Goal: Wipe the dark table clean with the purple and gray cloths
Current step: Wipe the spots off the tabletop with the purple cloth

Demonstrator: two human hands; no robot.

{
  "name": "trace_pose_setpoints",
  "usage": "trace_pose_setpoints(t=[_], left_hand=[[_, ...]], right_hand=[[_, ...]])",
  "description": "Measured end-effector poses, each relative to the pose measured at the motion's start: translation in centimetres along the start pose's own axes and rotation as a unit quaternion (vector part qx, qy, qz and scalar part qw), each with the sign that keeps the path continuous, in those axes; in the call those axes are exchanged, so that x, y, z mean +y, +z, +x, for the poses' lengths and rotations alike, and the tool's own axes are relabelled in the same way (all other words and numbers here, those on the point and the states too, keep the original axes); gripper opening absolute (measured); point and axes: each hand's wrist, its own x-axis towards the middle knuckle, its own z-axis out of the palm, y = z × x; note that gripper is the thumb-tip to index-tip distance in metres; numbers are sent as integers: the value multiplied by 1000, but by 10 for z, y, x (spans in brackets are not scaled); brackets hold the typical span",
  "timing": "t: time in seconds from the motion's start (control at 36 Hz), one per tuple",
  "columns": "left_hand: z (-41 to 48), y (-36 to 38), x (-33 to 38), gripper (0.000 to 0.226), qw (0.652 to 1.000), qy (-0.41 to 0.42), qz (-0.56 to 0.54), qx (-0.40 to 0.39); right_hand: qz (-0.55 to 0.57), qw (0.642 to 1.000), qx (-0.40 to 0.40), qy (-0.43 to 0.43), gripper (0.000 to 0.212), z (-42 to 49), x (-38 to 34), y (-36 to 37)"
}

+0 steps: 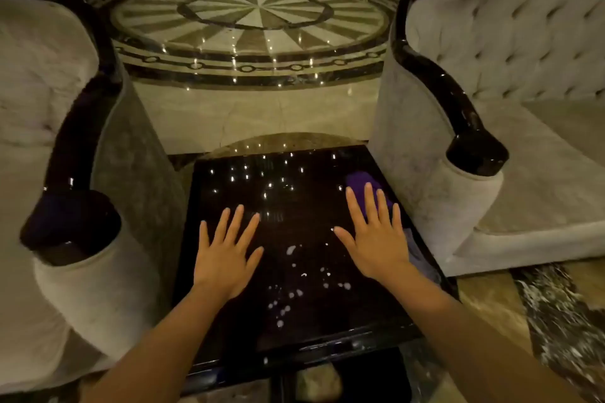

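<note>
The dark glossy square table (229, 330) lies below me, with white specks and smears (291, 291) scattered over its near middle. My left hand (226, 255) hovers flat over the table's left half, fingers spread, holding nothing. My right hand (376, 239) is spread over the right half, also with nothing in it. The purple cloth (360, 181) lies on the table's far right part, partly under my right fingertips. A grayish cloth (415, 249) shows at the right edge, mostly hidden behind my right hand.
A pale upholstered armchair with a dark curved arm (75, 154) stands tight against the table's left side. A tufted sofa with a dark arm (458, 127) flanks the right. Polished marble floor with a round inlay (255, 13) stretches beyond the table's far edge.
</note>
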Motion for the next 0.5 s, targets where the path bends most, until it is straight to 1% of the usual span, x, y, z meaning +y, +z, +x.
trace_pose_setpoints(t=[0.03,0.06,0.25,0.39,0.5], left_hand=[[3,13,0,60,1000,-1,15,6],[8,26,-1,59,1000,-15,2,8],[37,102,-15,56,999,-38,-32,2],[54,124,-22,57,997,-39,-60,-26],[60,133,-24,56,996,-27,-61,-67]], right_hand=[[-11,1000,9,-3,69,2,2,9],[-5,1000,19,1,69,7,5,19],[-1,999,46,-10,68,29,27,85],[9,998,54,-14,67,40,35,115],[21,999,33,-17,66,52,39,126]])
